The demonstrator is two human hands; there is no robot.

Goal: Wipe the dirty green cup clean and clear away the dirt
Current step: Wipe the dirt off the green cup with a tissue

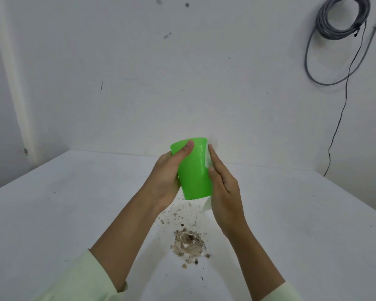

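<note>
Left hand point(165, 181): at 9 o'clock of the cup. Its grip is curled round the wall, with the thumb laid across the near face and the fingers hidden behind.
Green cup point(193, 174): held in the air above the table point(52, 213), between the two hands. It stands roughly on end, its top leaning a little toward 11 o'clock. I cannot tell which end is the mouth.
Dirt point(188, 244): on the table at 6 o'clock of the cup, a dense brown heap with loose flakes scattered from it toward 12 o'clock.
Wipe point(209, 158): a white sheet at 3 o'clock on the cup, sandwiched between the cup and the right palm. One edge shows above the thumb and a corner hangs below the hand.
Right hand point(224, 187): its grip is flat, not curled, with straight fingers pressing the wipe against the cup's side.
Cable point(339, 18): a grey coil on the wall at 1 o'clock of the scene, with a thin black lead dropping from it, well apart from the work.
Step in hand: wiping the outer wall, as I judge it. It should go best if the left hand turns the cup while the right keeps the sheet flat and slides along the wall. Working over the heap means loosened grit falls onto dirt already there.
Left to do: probably the inside of the cup, then gathering the heap.
Count: one cup, one wipe, two hands, two pale sleeves, one main heap of dirt, one cable coil.
</note>
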